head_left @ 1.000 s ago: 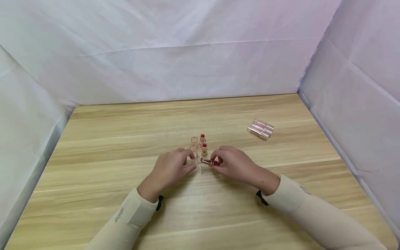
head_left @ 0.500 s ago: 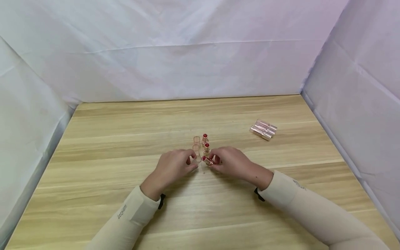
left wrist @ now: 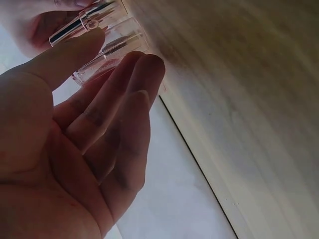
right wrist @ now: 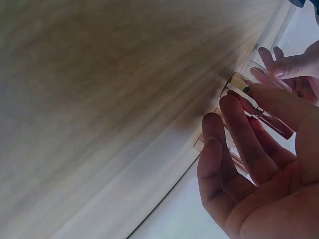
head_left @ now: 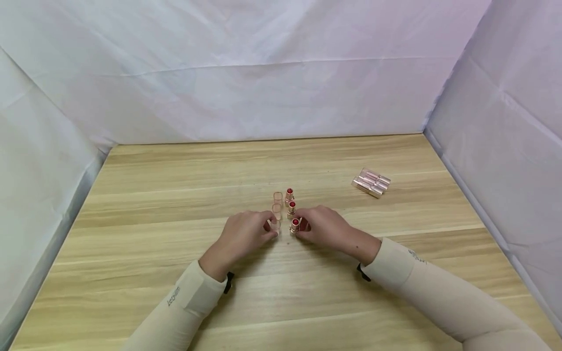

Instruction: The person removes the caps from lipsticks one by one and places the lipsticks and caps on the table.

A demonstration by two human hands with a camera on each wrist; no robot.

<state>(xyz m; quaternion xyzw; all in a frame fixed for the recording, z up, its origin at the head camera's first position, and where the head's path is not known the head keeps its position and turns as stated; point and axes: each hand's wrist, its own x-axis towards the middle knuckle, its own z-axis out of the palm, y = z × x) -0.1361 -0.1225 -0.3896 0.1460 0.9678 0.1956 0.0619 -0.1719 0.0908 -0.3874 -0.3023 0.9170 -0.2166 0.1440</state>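
My left hand pinches a clear pinkish lipstick cap between thumb and fingers, low at the table in the head view. Just to its right, my right hand grips a gold lipstick that stands upright with its red tip up. In the right wrist view the thumb and fingers close around this lipstick. Behind it two uncapped lipsticks stand in a row. Two clear caps stand alongside them on the left, behind the cap in my left hand.
Several capped lipsticks lie side by side at the back right of the wooden table. White cloth hangs behind the table and along both sides.
The lipstick in my right hand was lying nearly sideways, then tilted, and now stands upright in line with the others. The cap in my left hand has come upright beside it.
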